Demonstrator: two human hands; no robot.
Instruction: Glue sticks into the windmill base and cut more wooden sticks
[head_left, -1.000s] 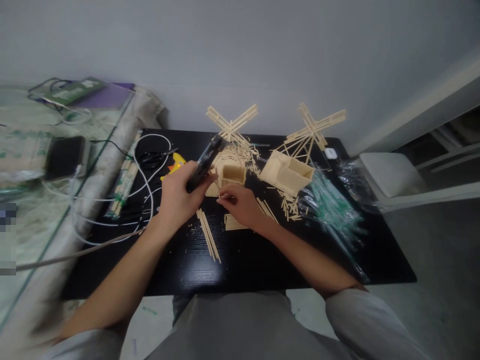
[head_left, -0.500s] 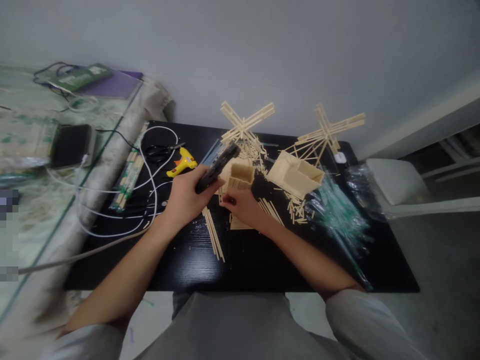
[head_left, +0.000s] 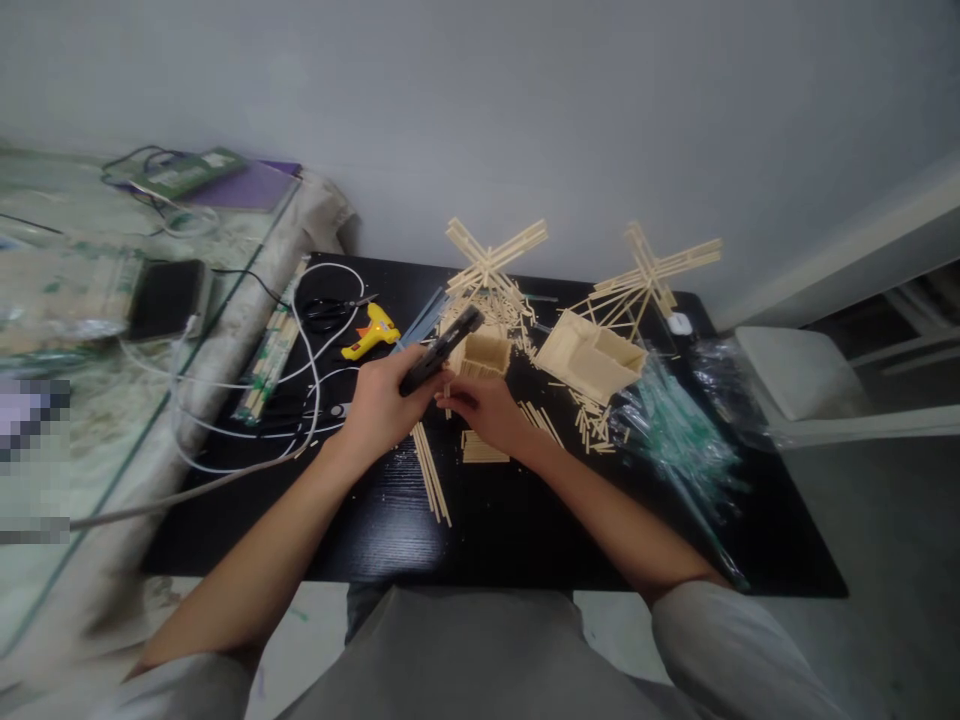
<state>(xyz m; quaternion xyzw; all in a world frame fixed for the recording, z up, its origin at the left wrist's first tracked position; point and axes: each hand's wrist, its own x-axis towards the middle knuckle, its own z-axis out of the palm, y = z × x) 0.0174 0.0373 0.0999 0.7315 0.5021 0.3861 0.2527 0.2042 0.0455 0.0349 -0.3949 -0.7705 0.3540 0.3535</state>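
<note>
My left hand [head_left: 382, 395] is closed around a long, narrow black object [head_left: 442, 350], tilted up and away to the right; its exact kind is hard to make out. Close beside it, the fingers of my right hand [head_left: 487, 405] are pinched together over a short wooden stick [head_left: 448, 400]. Just beyond both hands stands an open-topped box of wooden sticks [head_left: 487, 355], partly covered by them. Below my right hand lies a flat row of joined sticks [head_left: 484, 448]. Several long loose sticks [head_left: 433, 475] rest on the black table [head_left: 375, 545] nearer to me.
A yellow glue gun [head_left: 373, 332] and black-handled scissors [head_left: 326, 312] lie left among white cables [head_left: 311, 370]. Behind are a stick windmill cross [head_left: 487, 262] and another stick model [head_left: 592, 352] with a cross. Plastic bags [head_left: 682, 425] lie right. A glass-topped surface [head_left: 90, 430] borders the left.
The camera view has shifted slightly, so the scene sits a little lower and further right. Both hands keep their hold close together, with the black object at nearly the same tilt.
</note>
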